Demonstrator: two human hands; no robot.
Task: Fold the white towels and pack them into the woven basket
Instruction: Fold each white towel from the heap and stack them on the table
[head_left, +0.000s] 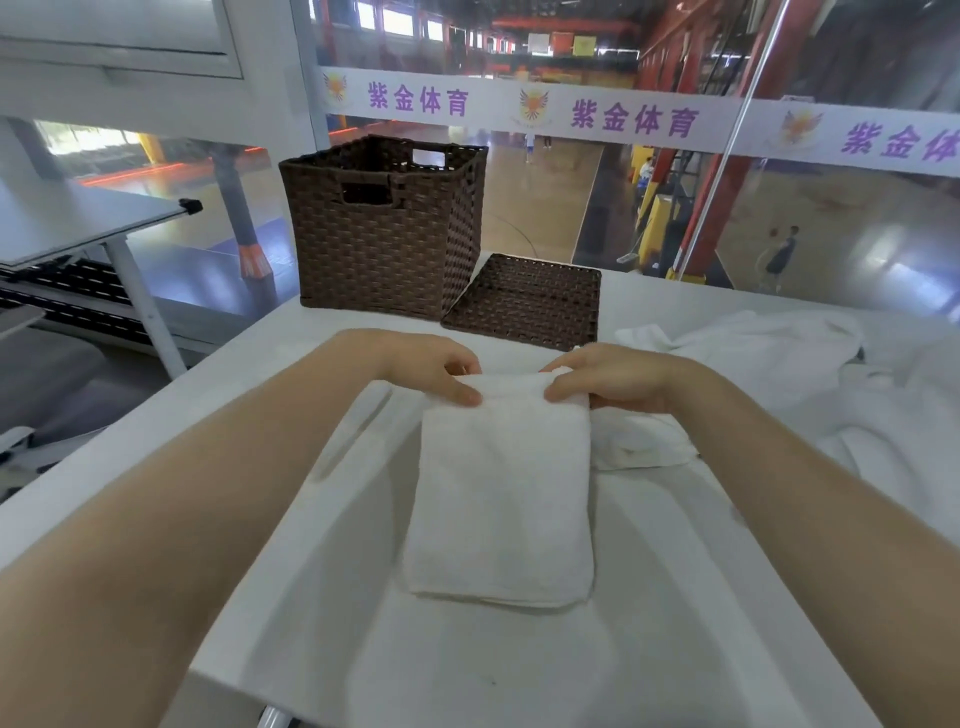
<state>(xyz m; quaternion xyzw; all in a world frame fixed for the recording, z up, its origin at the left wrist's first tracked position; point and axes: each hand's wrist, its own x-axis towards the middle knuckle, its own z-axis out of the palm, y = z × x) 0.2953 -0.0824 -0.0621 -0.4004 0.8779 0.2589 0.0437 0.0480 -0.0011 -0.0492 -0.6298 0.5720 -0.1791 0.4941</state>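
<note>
Hands pinch folded towel; lid beside woven basket; loose towels right.

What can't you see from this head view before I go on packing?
- Inside of the basket: its walls hide whether any towels are in it.
- Towel pile at right: cut off by the frame edge, count unclear.
- Fingertips of the left hand and right hand: tucked behind the folded towel.
</note>
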